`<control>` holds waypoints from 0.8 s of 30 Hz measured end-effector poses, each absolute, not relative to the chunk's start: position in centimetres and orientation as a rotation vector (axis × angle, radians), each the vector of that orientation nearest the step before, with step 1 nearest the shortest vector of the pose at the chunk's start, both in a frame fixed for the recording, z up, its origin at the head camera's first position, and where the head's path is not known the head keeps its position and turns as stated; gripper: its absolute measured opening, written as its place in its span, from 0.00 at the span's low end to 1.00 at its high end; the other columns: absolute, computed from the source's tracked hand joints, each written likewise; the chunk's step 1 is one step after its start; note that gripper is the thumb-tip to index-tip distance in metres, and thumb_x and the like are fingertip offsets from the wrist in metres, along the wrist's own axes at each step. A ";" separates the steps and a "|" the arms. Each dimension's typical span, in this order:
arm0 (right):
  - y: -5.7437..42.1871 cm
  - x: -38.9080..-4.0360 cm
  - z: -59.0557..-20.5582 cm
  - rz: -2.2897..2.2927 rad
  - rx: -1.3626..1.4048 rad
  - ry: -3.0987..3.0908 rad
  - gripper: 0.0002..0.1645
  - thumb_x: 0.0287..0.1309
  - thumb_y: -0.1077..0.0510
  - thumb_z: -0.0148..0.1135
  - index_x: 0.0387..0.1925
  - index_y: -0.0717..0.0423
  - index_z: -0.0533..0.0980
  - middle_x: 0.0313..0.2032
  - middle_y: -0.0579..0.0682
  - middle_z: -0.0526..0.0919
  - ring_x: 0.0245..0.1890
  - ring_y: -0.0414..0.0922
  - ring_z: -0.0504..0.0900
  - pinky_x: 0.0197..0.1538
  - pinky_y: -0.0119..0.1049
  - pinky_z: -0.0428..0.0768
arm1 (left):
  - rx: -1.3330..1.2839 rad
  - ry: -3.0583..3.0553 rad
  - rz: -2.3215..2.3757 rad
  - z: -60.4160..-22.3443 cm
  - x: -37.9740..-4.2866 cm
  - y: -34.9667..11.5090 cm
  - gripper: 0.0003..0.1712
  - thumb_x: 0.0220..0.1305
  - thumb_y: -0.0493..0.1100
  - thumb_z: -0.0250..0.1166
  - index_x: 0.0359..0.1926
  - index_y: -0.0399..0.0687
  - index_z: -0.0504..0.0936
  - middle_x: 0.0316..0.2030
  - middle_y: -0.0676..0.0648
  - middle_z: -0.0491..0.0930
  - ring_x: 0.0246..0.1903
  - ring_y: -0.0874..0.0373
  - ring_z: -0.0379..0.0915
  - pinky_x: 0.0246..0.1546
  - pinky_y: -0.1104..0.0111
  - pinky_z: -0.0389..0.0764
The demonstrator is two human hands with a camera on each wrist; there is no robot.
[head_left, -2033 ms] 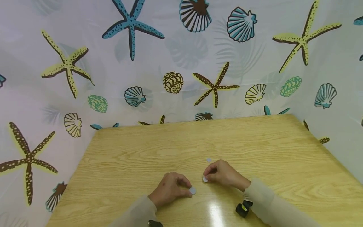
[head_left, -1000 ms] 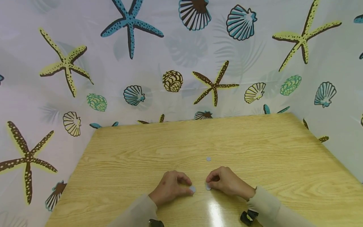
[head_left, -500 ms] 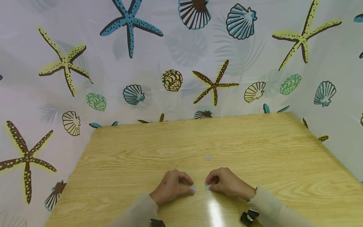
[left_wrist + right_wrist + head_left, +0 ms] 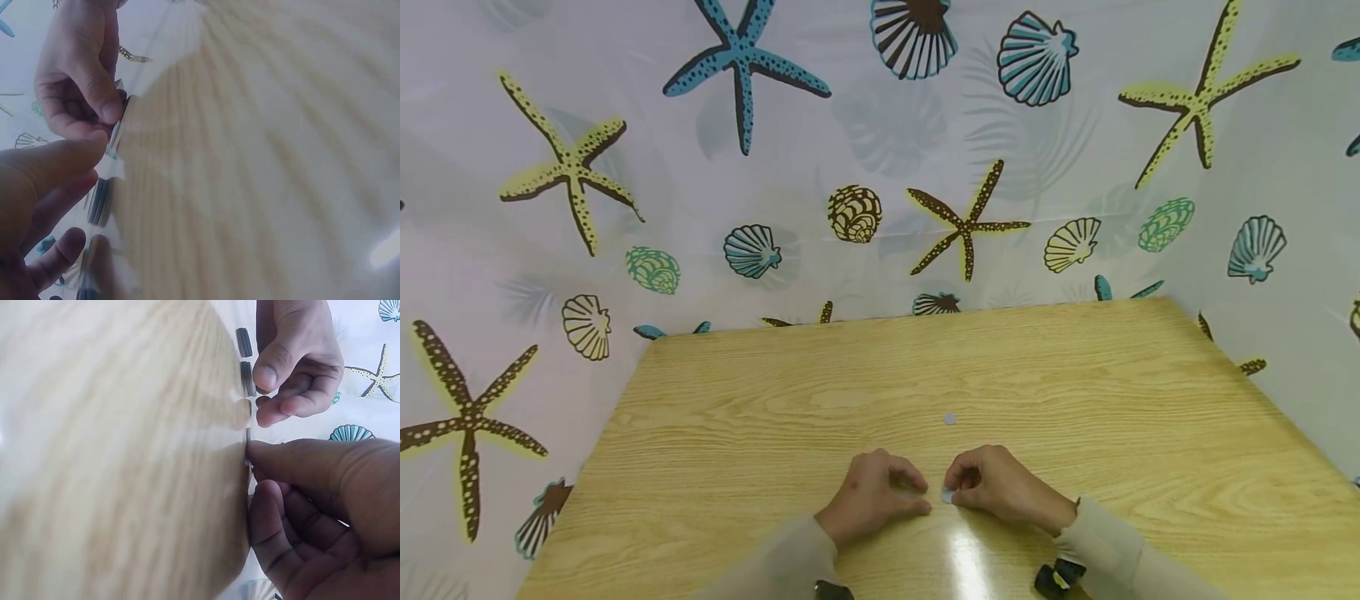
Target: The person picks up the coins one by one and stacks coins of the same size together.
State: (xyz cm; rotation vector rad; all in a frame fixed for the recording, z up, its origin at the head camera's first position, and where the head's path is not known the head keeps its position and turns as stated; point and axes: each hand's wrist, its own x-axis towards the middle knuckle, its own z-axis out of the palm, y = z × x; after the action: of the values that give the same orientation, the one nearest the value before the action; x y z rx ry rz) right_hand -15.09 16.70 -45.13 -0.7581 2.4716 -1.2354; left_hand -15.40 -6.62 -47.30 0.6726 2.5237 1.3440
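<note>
Between thumb and index finger my right hand (image 4: 996,482) pinches a small pale-grey coin (image 4: 947,496) just above or on the wooden table; it shows edge-on in the left wrist view. Facing it from the left is my left hand (image 4: 872,493), its thumb and index finger curved and apart, fingertips close to the coin, nothing visible between them. Another coin (image 4: 950,419) lies flat farther back. The left wrist view shows a small stack of coins (image 4: 99,201) beside the left fingers. Stacks also stand by the left thumb in the right wrist view, the nearer stack (image 4: 248,378) beside its tip.
The wood-grain table (image 4: 760,392) stretches to both sides and behind the hands. A white curtain (image 4: 812,150) printed with starfish and shells borders it at the back and sides. Light glares off the table (image 4: 966,554) in front of the hands.
My right hand has drawn its coin toward me, then stayed nearly still. My left hand has lately shifted right toward it, and the coin seen at its fingertips is now out of sight.
</note>
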 end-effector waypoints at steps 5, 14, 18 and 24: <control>16.6 -15.2 -45.2 -1.225 -0.731 2.477 0.04 0.55 0.66 0.72 0.31 0.58 0.83 0.28 0.41 0.82 0.28 0.35 0.75 0.33 0.29 0.76 | 0.707 2.581 1.307 -47.4 -15.3 -5.9 0.10 0.48 0.46 0.80 0.32 0.56 0.89 0.34 0.64 0.85 0.42 0.66 0.79 0.54 0.54 0.76; 16.5 -15.1 -45.1 -1.232 -0.733 2.459 0.04 0.55 0.66 0.72 0.30 0.57 0.82 0.27 0.42 0.82 0.27 0.35 0.75 0.32 0.29 0.76 | 0.668 2.633 1.284 -47.2 -15.2 -5.1 0.08 0.49 0.45 0.80 0.30 0.56 0.89 0.31 0.65 0.85 0.40 0.66 0.79 0.53 0.53 0.77; 16.4 -15.1 -45.0 -1.236 -0.730 2.453 0.05 0.55 0.67 0.72 0.30 0.57 0.82 0.27 0.41 0.82 0.27 0.35 0.75 0.32 0.29 0.76 | 0.662 2.625 1.290 -47.2 -15.2 -4.8 0.08 0.49 0.44 0.80 0.30 0.56 0.89 0.31 0.64 0.86 0.41 0.65 0.79 0.53 0.53 0.77; 16.3 -15.1 -44.9 -1.221 -0.723 2.478 0.06 0.55 0.68 0.71 0.29 0.56 0.82 0.27 0.41 0.82 0.28 0.34 0.76 0.33 0.29 0.76 | 0.672 2.649 1.282 -47.3 -15.3 -4.5 0.07 0.50 0.44 0.80 0.29 0.58 0.88 0.31 0.65 0.85 0.39 0.68 0.78 0.51 0.57 0.78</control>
State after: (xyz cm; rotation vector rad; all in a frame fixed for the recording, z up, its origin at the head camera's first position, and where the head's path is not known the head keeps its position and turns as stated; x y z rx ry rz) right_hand -15.09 16.32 -44.91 -0.7234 2.4784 -1.2213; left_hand -15.28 -4.47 -47.32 0.6719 2.6494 1.2817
